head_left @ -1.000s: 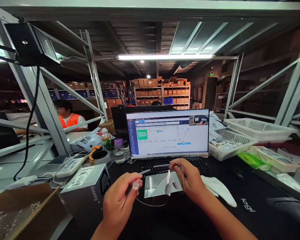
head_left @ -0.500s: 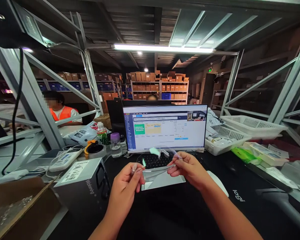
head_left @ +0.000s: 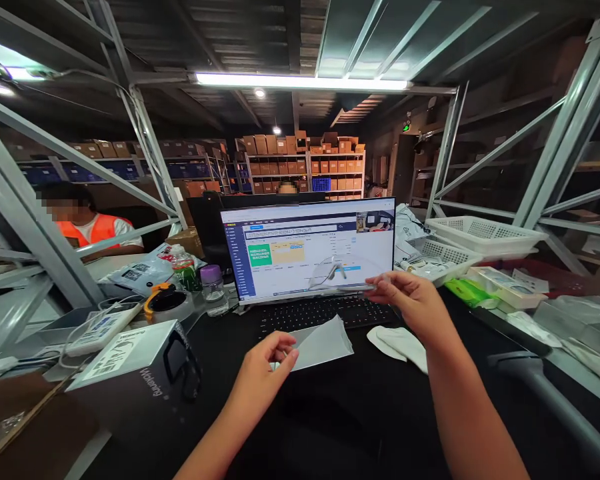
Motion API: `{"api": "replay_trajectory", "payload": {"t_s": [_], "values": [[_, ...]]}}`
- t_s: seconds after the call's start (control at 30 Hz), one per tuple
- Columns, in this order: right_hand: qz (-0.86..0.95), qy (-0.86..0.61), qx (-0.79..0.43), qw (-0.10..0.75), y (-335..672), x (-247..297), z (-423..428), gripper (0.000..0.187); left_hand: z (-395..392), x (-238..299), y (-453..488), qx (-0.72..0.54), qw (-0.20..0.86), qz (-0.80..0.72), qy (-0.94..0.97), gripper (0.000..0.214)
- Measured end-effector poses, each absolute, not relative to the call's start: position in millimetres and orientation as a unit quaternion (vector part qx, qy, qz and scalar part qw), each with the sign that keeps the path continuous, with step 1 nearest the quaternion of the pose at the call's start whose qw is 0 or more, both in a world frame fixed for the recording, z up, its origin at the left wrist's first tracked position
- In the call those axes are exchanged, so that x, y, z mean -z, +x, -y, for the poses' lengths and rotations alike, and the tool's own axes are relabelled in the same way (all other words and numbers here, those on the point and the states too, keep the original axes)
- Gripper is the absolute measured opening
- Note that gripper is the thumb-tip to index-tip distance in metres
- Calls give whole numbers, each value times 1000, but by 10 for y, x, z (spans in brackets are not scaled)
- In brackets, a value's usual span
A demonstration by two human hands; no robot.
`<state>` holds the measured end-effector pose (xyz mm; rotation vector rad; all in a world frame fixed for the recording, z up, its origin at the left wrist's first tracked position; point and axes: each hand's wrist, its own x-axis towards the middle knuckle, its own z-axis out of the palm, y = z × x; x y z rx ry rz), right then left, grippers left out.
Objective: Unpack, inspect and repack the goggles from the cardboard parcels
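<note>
My right hand (head_left: 410,300) is raised in front of the monitor (head_left: 307,250), pinching a pair of clear, rimless glasses (head_left: 343,275) by one side. My left hand (head_left: 265,370) is lower, near the desk, with its fingers closed on the corner of a flat grey pouch (head_left: 320,343) that lies on the black desk mat (head_left: 330,413) just before the keyboard (head_left: 325,312). A white cloth (head_left: 397,343) lies to the right of the pouch.
A grey box (head_left: 130,373) stands at the left, with a scanner, tape, bottle and jar behind it. White baskets (head_left: 480,237) and packets fill the right. A black handle (head_left: 540,380) lies near right. A person in an orange vest (head_left: 93,230) sits beyond the metal frame.
My right hand has lifted the glasses up and right, away from my left hand. My left hand let go of them and dropped to the grey pouch. The view has tilted upward.
</note>
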<state>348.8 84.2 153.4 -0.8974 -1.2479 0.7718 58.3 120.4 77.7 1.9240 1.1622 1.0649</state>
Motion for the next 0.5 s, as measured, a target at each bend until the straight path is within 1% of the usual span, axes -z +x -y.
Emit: {"api": "replay_trajectory", "payload": {"t_s": [0.03, 0.1, 0.23, 0.3, 0.37, 0.5], "values": [[541, -405, -320, 664, 3548, -1539, -849, 37, -1175, -771, 633, -381, 303, -443, 752, 27], [534, -418, -296, 673, 3630, -1537, -865, 40, -1102, -784, 778, -334, 264, -442, 789, 28], [533, -427, -282, 674, 3686, -1498, -894, 43, -1063, -848, 1255, -224, 178, -439, 852, 27], [538, -445, -286, 656, 3709, -1470, -906, 45, -1173, -886, 1517, -158, 153, -450, 866, 24], [544, -477, -279, 632, 3738, -1453, -908, 48, -1346, -928, 1718, -100, 139, -472, 865, 30], [550, -539, -234, 594, 3774, -1477, -847, 49, -1617, -982, 1892, -13, 121, -525, 843, 32]]}}
